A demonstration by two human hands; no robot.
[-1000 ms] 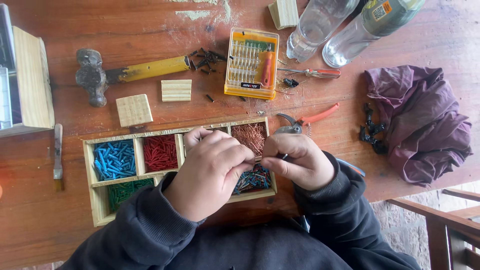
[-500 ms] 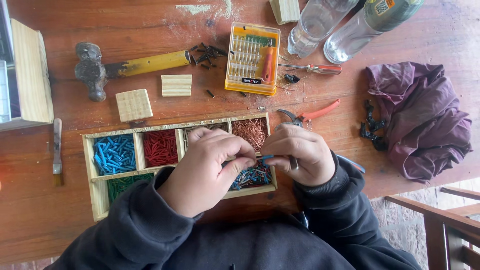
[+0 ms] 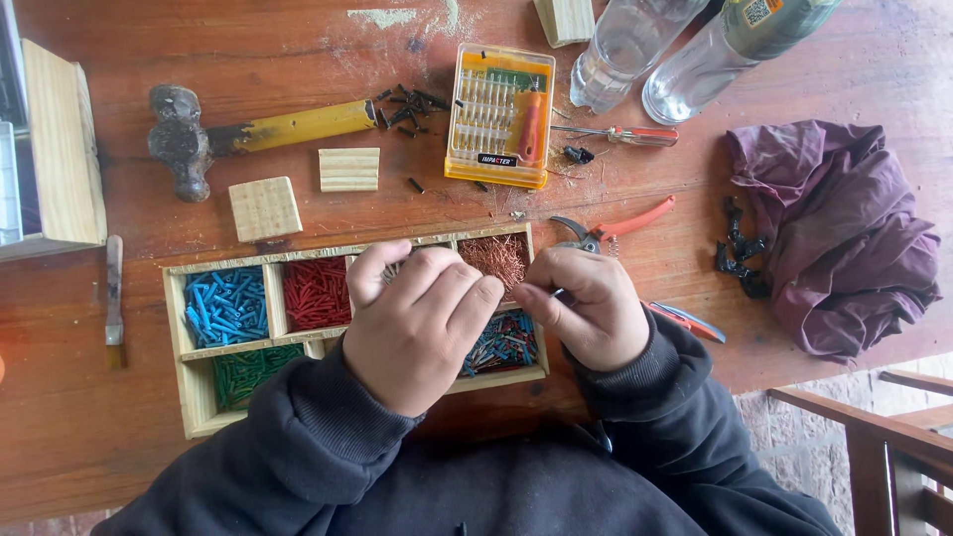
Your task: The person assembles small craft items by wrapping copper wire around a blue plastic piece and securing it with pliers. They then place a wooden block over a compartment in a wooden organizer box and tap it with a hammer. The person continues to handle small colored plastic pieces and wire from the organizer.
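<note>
Pinching something small between them, the left hand and right hand have drawn slightly apart since a second ago, fingers curled over the wooden tray. Beyond them lie orange-handled cutters; open surface is left of the tray.

Both hands are hovering over a compartmented wooden tray on the table: the left hand is curling over its middle, the right hand pinching something too small to tell. Orange-handled pliers are lying just beside the right hand, a hammer farther off
</note>
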